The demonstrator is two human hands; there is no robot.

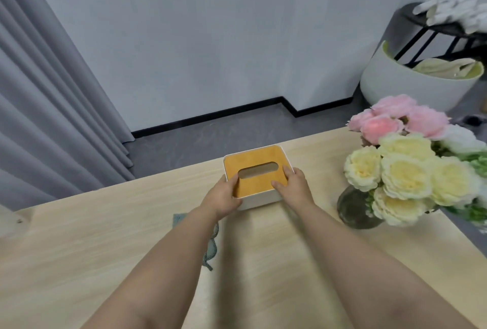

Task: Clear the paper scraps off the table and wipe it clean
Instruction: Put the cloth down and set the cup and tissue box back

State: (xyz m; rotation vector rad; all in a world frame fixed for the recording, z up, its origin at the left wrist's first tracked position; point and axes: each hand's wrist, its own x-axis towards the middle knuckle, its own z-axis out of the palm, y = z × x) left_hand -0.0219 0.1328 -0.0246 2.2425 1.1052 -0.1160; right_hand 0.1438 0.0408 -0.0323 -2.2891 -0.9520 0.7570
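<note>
A white tissue box (pixel 261 198) with an orange wooden lid and an oval slot stands near the far edge of the light wooden table (pixel 105 249). My left hand (pixel 224 195) grips its near left corner, thumb on the lid. My right hand (pixel 293 183) grips its near right corner, fingers on the lid. A grey-green cloth (pixel 210 245) lies on the table under my left forearm, mostly hidden. No paper scraps show on the table.
A glass vase (pixel 354 210) of pink, yellow and white flowers stands at the table's right side, close to my right arm. Beyond the table are grey floor, a white bin (pixel 411 89), a black stand and a grey curtain at left.
</note>
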